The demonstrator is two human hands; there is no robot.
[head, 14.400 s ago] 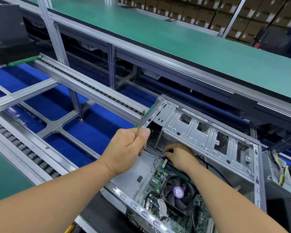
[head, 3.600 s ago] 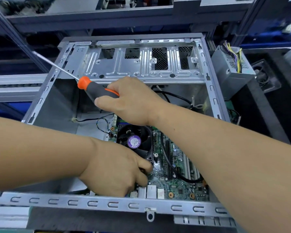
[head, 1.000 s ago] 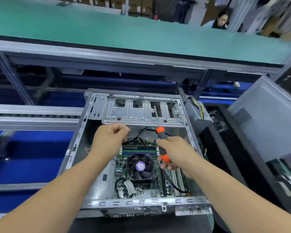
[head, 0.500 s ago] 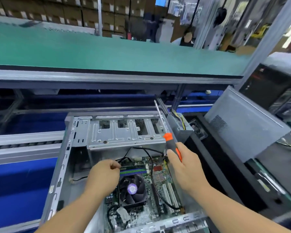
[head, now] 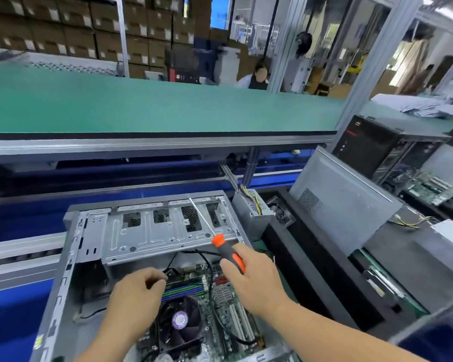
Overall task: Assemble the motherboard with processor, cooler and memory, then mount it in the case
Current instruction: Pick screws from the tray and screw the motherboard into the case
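Open case (head: 89, 246) lies on its side, the motherboard (head: 220, 309) with fan (head: 179, 325) already inside. Right hand (head: 251, 280) grips a screwdriver (head: 220, 244), tip raised clear of the board. Left hand (head: 136, 296), fingers curled, pinches a black cable (head: 207, 259), likely moving it aside.

Orange-and-black screwdriver (head: 226, 250), grey case (head: 168, 231), purple-labelled black cooler (head: 179, 327), green bench (head: 154, 105).

right hand (head: 254, 280) gripping screwdriver (head: 226, 253), left hand (head: 136, 293) over motherboard (head: 220, 309)
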